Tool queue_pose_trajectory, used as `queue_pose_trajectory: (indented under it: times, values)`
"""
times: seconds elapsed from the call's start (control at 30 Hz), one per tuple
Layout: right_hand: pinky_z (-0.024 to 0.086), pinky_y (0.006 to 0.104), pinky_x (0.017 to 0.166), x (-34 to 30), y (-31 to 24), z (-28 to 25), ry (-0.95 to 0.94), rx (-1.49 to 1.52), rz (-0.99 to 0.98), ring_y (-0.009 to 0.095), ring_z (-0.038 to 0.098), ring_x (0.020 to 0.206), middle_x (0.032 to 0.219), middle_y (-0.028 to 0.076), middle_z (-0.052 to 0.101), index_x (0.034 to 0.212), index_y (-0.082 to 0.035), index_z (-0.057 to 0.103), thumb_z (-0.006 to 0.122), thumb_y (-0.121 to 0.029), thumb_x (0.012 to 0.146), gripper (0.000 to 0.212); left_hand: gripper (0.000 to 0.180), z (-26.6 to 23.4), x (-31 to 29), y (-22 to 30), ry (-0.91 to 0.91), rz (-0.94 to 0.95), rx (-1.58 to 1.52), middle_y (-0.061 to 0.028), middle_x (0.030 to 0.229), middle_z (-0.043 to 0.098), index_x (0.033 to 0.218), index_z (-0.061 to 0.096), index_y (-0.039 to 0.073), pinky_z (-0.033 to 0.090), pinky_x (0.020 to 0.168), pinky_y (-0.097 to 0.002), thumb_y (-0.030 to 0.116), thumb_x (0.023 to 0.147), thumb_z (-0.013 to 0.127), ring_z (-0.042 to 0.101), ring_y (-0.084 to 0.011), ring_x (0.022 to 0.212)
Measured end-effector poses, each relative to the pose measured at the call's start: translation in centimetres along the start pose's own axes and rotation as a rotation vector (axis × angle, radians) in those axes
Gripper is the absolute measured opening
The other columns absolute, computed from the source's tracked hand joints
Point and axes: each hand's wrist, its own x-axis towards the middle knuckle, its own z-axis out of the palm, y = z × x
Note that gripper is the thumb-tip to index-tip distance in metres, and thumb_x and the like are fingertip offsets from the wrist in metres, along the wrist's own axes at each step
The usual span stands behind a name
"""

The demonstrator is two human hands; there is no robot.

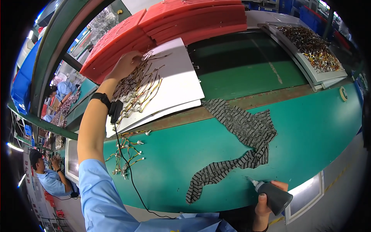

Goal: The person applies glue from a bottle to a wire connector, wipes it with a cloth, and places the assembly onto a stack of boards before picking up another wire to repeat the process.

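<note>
My left hand (pixel 125 65) reaches over the far left of a white sheet (pixel 179 73), its fingers bent down among small motor-like parts with thin wires (pixel 141 87). What its fingertips pinch is hidden. Around that wrist is a black strap with a small box (pixel 116 110), from which a black cable runs down. At the lower right, my right hand (pixel 262 207) grips a dark squeeze bottle (pixel 275 196), tilted with its pale nozzle toward the green tabletop. More wired parts (pixel 125 154) lie loose on the green near my left forearm.
A crumpled grey-and-black striped cloth (pixel 247 129) lies mid-table (pixel 309 127). Red foam sheets (pixel 193 19) are stacked behind the white sheet. At the far right stand trays (pixel 315 50) heaped with wired parts, and a tape roll (pixel 343 94). Co-workers (pixel 52 176) sit left beyond a green frame.
</note>
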Motion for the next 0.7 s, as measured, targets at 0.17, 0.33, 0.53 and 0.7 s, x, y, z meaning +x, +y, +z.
queue_pose_trajectory:
  times: [0.17,0.33,0.53,0.7]
  values:
    - [0.041,0.0322,0.076,0.3,0.0,0.1,0.008,0.003,-0.021,0.021,0.051,0.087,0.101,0.013,0.05,0.102,0.006,0.052,0.069,-0.042,0.079,0.056,0.023,-0.2,-2.2,-3.6,0.03,-0.14,0.014,-0.0169,0.096,0.067,0.107,0.062,0.0,0.05,0.079,-0.0345,0.002,0.085,0.056,0.065,-0.0262,0.09]
    - [0.042,0.0316,0.075,0.2,0.0,0.3,0.003,0.007,-0.027,0.021,0.051,0.086,0.101,0.013,0.049,0.102,0.006,0.052,0.069,-0.042,0.08,0.055,0.023,1.3,-3.3,-5.3,-0.018,-0.165,-0.071,-0.0185,0.095,0.067,0.106,0.062,0.0,0.051,0.078,-0.0373,0.003,0.084,0.056,0.065,-0.0322,0.088]
    - [0.042,0.0314,0.075,0.0,-0.1,-0.2,0.001,-0.013,-0.014,0.02,0.051,0.086,0.101,0.013,0.049,0.103,0.006,0.052,0.068,-0.042,0.079,0.056,0.021,2.2,-3.9,-3.4,0.051,-0.021,0.134,-0.0187,0.092,0.066,0.104,0.064,0.001,0.051,0.076,-0.0386,0.004,0.085,0.055,0.064,-0.0334,0.085]
    - [0.042,0.031,0.076,0.2,-0.4,0.1,-0.007,-0.03,-0.03,0.018,0.051,0.085,0.099,0.01,0.05,0.104,0.005,0.052,0.068,-0.042,0.08,0.055,0.014,0.3,-5.3,-3.1,0.269,0.063,0.248,-0.0179,0.082,0.062,0.096,0.065,0.001,0.049,0.077,-0.0392,0.007,0.086,0.057,0.062,-0.034,0.085]
